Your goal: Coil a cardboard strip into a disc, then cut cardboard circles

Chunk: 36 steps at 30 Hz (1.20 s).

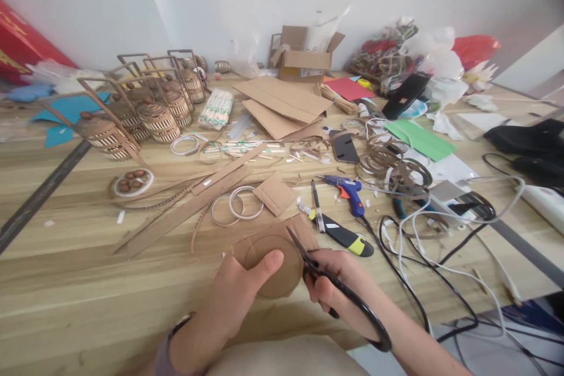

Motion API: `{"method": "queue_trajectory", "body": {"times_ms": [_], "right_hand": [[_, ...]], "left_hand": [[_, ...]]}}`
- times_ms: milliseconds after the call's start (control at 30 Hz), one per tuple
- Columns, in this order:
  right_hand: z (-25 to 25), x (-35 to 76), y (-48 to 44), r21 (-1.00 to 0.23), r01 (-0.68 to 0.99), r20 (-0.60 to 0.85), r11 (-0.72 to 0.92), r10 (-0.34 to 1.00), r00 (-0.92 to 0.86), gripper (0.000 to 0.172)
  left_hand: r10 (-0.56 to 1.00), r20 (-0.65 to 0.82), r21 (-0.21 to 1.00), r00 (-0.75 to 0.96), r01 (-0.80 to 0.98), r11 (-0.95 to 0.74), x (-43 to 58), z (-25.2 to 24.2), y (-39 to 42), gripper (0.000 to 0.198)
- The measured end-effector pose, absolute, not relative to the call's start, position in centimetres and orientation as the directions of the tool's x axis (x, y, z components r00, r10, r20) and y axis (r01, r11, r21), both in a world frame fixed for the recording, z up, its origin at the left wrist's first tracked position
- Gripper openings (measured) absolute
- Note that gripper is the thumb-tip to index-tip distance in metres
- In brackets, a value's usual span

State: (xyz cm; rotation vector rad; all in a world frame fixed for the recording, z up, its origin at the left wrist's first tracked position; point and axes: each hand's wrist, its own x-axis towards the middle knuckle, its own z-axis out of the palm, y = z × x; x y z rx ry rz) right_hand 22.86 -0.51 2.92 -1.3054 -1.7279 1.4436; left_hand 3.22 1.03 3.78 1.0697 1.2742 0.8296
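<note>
A piece of brown cardboard (268,247) with a round outline drawn on it is held by my left hand (240,285), thumb on top and the fingers hidden underneath. In my right hand (341,285) is a pair of black-handled scissors (308,258). The scissor blades lie at the right part of the drawn circle, pointing away and to the left; whether both blades straddle the cardboard is hard to see. Just beyond the sheet are a small cardboard square (275,194), two pale rings (245,202), a pen (317,205) and a black-and-green utility knife (346,238).
A blue glue gun (348,188) with its black cable lies right of centre. Tangled cords (423,247) and brown strip coils (392,164) fill the right side. Small slatted baskets with handles (158,120) stand at the left back. Flat cardboard (282,100) and an open box (306,61) are behind.
</note>
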Motion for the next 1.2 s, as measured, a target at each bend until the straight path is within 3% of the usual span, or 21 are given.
{"method": "queue_trajectory", "body": {"times_ms": [300,533,733,900,1100,1200], "right_hand": [[3.0,22.8,-0.5,-0.970,0.230,-0.162,-0.076,0.910,-0.381,0.073],[2.1,22.6,-0.9,-0.965,0.166,-0.248,-0.201,0.905,-0.346,0.074],[1.3,24.0,-0.7,-0.966,0.163,-0.252,-0.199,0.855,-0.453,0.079],[1.3,26.6,-1.0,-0.965,0.238,-0.219,-0.106,0.826,-0.520,0.066],[3.0,25.7,0.0,-0.972,0.203,-0.144,-0.119,0.983,-0.115,0.052],[3.6,24.1,0.9,-0.976,0.207,-0.104,-0.073,0.984,-0.142,0.047]], "left_hand": [[0.907,-0.380,0.922,0.181,-0.008,0.388,3.1,4.3,1.3,0.032],[0.881,-0.394,0.912,0.263,-0.004,0.409,2.8,4.2,1.8,0.037],[0.902,-0.392,0.913,0.182,-0.040,0.405,2.7,3.7,1.8,0.025],[0.871,-0.486,0.839,0.072,-0.240,0.488,1.6,2.0,2.2,0.040],[0.937,-0.318,0.938,0.146,-0.096,0.334,0.7,1.4,1.7,0.026],[0.914,-0.328,0.922,0.237,-0.129,0.364,1.7,1.6,1.1,0.024]]}}
